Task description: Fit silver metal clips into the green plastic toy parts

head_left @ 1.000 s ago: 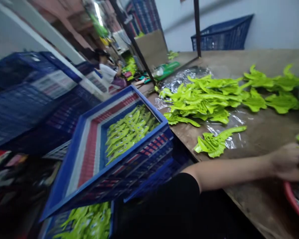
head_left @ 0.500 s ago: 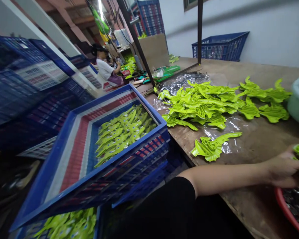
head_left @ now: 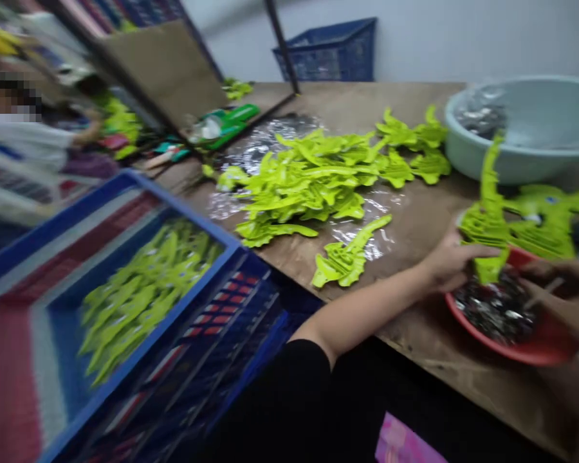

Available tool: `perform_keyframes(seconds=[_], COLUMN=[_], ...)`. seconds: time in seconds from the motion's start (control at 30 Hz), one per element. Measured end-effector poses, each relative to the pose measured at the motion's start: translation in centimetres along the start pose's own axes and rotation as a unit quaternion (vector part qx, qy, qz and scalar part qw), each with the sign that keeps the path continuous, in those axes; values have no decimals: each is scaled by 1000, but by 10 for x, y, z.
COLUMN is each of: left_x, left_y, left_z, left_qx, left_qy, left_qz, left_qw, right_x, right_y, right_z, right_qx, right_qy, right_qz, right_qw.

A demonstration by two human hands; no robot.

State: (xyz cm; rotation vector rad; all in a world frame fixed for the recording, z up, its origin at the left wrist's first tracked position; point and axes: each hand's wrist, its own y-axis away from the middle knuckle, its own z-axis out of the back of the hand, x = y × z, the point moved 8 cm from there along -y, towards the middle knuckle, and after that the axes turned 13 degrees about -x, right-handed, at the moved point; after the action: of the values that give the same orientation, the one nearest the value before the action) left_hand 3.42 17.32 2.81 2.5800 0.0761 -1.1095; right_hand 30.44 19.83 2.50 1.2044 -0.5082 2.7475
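My left hand (head_left: 446, 263) is closed on a lime-green plastic dinosaur-shaped piece (head_left: 485, 225), held upright at the rim of a red bowl (head_left: 554, 350). Small shiny metal parts (head_left: 496, 308) fill much of the bowl. Over its right side, my right hand (head_left: 567, 292) is blurred, its fingers closed around what looks like a thin pale stick (head_left: 545, 292). Behind the bowl lie more green pieces (head_left: 543, 218). A heap of green pieces (head_left: 309, 173) covers the middle of the table, and a single green piece (head_left: 345, 257) lies nearer its edge.
A pale green basin (head_left: 516, 154) with a plastic bag stands at the back right. Left of the table is a blue crate (head_left: 197, 308) holding rows of green pieces. A dark post (head_left: 282, 48) rises from the table. A person (head_left: 33, 138) sits at the far left.
My view has swung right, bringing the basin, the whole red bowl and my right hand into sight. The green piece in my left hand now points upward over the bowl's rim.
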Motion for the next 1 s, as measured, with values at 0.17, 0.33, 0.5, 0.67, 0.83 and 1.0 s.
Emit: perform_keyframes(seconds=[0.17, 0.33, 0.5, 0.67, 0.83, 1.0], left_x=[69, 82, 83, 86, 90, 82], left_y=[-6, -11, -19, -14, -19, -17], left_z=[-34, -37, -33, -37, -36, -36], left_qx=[72, 100, 155, 268, 276, 241], left_qy=[4, -16, -84, -164, -130, -202], left_qz=[44, 15, -81, -168, -167, -202], left_qw=[996, 995, 981, 934, 938, 928], right_x=[6, 12, 18, 23, 27, 31], right_y=[5, 4, 6, 12, 18, 27], right_z=[-6, -12, -20, -31, -31, -31], right_qx=[16, 28, 37, 70, 68, 43], right_qy=[-196, -317, -395, -451, -434, -458], right_qz=[-63, -46, -25, -38, -45, -68], right_qw=[978, 947, 918, 889, 897, 885])
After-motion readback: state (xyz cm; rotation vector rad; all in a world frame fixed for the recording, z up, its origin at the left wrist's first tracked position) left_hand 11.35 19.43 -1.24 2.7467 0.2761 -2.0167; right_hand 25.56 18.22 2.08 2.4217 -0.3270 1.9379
